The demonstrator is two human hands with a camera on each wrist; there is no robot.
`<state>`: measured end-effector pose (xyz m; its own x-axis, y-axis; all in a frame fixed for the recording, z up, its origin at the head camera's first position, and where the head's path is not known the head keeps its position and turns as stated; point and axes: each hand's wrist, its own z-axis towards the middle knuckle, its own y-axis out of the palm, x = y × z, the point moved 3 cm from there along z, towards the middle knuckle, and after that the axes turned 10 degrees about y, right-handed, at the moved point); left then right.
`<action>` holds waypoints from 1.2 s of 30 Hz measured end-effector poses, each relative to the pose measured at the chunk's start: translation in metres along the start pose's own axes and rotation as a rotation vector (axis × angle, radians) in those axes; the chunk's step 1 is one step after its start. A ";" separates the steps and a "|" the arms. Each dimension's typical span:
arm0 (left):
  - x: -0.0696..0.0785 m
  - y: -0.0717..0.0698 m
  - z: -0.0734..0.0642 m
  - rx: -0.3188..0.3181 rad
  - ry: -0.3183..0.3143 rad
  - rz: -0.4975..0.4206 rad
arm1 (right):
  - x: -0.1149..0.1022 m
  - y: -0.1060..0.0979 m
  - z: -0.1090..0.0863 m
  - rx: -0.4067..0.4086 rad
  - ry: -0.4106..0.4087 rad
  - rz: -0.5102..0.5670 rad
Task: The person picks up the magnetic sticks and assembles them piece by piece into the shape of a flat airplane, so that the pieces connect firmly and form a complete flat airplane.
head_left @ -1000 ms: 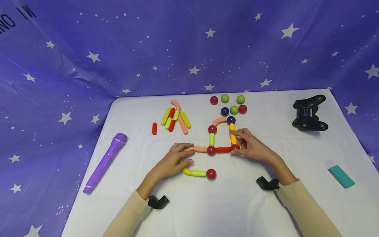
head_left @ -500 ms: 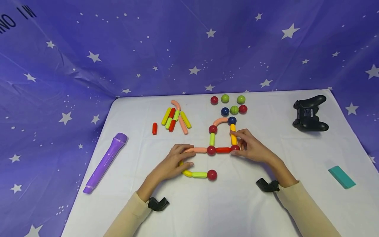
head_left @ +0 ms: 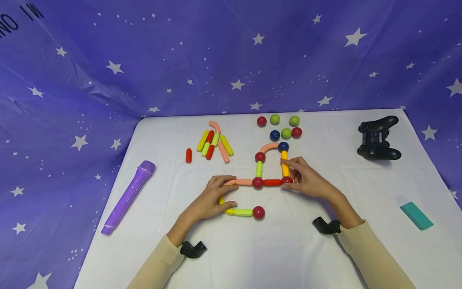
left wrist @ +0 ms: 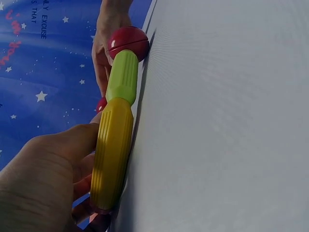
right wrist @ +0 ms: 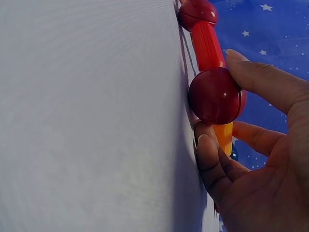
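A figure of toy rods and balls lies on the white table. My left hand point(head_left: 211, 198) holds its left corner: fingertips rest on the pink rod point(head_left: 244, 182), and the thumb touches the curved yellow rod point(left wrist: 113, 157). From that a light green rod point(head_left: 243, 212) leads to a red ball point(head_left: 258, 212). At the lower right corner of the loop, my right hand point(head_left: 306, 176) grips another red ball point(right wrist: 217, 95) between thumb and fingers, its index finger at the orange rod point(head_left: 284, 163). A red rod point(head_left: 272, 182) joins that ball to the middle red ball point(head_left: 258, 183).
Loose rods point(head_left: 210, 144) lie behind on the left, and several loose balls point(head_left: 286, 133) at the back. A purple microphone-shaped toy point(head_left: 128, 196) is at far left. To the right are a black game controller point(head_left: 377, 137) and a teal block point(head_left: 416, 216).
My left thumb has slid slightly toward me along the curved yellow rod. The figure has shifted by a hair; my right hand keeps its grip on the red ball.
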<state>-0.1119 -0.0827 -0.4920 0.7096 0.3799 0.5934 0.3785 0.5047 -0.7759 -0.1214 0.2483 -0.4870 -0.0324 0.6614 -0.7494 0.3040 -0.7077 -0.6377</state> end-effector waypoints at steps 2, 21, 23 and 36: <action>-0.001 0.000 0.000 0.000 -0.002 -0.004 | 0.000 0.000 0.000 0.000 -0.003 0.007; -0.002 0.000 -0.001 0.008 0.001 -0.007 | 0.001 -0.004 -0.003 -0.017 0.016 -0.008; -0.002 0.000 -0.002 0.007 -0.002 -0.011 | 0.001 -0.005 -0.004 -0.021 0.012 -0.009; -0.002 -0.002 -0.005 -0.025 -0.008 -0.023 | 0.006 -0.004 -0.003 -0.016 -0.003 0.000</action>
<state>-0.1111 -0.0886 -0.4923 0.6957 0.3744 0.6131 0.4099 0.4940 -0.7668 -0.1194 0.2556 -0.4887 -0.0351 0.6607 -0.7499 0.3191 -0.7036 -0.6349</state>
